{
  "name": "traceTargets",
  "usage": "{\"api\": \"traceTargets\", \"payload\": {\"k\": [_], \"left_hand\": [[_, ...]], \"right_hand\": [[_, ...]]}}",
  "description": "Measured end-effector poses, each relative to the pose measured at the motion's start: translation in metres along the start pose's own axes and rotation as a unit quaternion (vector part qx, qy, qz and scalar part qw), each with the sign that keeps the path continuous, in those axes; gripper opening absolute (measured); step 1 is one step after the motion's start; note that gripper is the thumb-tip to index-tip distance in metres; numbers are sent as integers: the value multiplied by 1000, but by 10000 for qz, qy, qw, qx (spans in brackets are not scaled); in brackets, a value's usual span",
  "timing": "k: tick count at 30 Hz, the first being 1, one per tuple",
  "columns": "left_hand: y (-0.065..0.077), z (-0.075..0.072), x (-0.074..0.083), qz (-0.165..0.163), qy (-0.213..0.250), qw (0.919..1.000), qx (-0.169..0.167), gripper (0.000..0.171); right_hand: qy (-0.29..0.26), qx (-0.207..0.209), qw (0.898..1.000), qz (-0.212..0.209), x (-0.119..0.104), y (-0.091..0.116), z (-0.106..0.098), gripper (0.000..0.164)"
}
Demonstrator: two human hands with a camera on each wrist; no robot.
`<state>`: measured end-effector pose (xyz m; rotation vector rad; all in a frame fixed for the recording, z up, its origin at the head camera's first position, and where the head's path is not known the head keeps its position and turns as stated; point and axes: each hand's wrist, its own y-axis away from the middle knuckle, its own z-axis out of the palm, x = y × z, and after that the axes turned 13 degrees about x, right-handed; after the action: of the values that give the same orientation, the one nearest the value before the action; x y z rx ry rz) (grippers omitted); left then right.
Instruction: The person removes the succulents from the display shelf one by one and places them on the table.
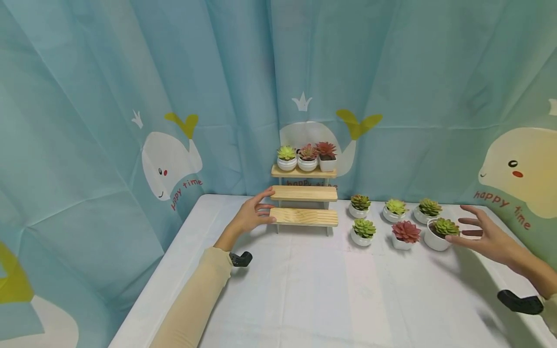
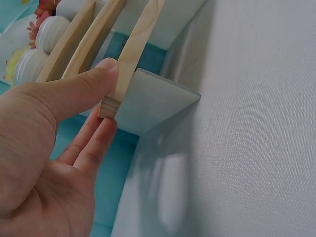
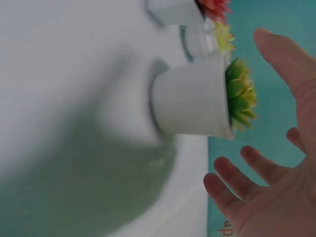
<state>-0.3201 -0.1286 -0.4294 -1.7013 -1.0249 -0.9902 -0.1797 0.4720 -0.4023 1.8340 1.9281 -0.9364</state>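
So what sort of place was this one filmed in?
Probably a staged indoor filming spot, though the room beyond is hidden: whale-print curtains hang behind and beside a white table, where a tiered wooden stand and small potted succulents are set out.

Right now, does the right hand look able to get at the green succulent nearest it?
Probably yes: the right hand is beside that green succulent, with nothing visible between them.
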Motion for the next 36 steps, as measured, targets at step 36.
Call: {"api": "traceTargets", "payload": {"k": [36], "left_hand": [[-1, 0, -3, -109, -66, 9999, 31, 85]], "right_hand": [[-498, 170, 9955, -784, -123, -83, 22, 94]]}}
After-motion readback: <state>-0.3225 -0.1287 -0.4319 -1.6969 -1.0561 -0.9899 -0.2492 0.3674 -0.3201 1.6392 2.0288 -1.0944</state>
